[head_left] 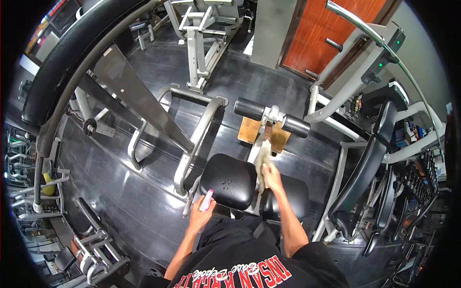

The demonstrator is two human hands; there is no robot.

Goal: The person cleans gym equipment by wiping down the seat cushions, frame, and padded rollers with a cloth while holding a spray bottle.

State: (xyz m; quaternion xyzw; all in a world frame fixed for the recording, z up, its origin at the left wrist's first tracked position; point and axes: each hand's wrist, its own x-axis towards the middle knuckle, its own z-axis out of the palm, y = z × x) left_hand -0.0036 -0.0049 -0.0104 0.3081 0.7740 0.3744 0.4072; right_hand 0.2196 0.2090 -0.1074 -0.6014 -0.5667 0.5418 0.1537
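Observation:
My left hand [200, 216] is closed around a slim pink-and-white object [207, 200], perhaps a bottle; most of it is hidden in the grip. It is near the front left corner of a black padded seat [226, 177], whose top carries scattered dark droplets. My right hand [272, 177] is closed on a pale, greyish cloth [262, 165]. The cloth hangs along the light metal frame between this seat and a second black pad [290, 199]. Just beyond the cloth are two black foam rollers [248, 109] on a crossbar, above wooden foot plates [249, 129].
A large machine with a curved black pad [53, 72] and silver tube frame [192, 149] stands at the left. On the right is an upright padded bench [360, 177], with a dumbbell rack [422, 187] beyond it. An orange-brown door [319, 38] is at the back.

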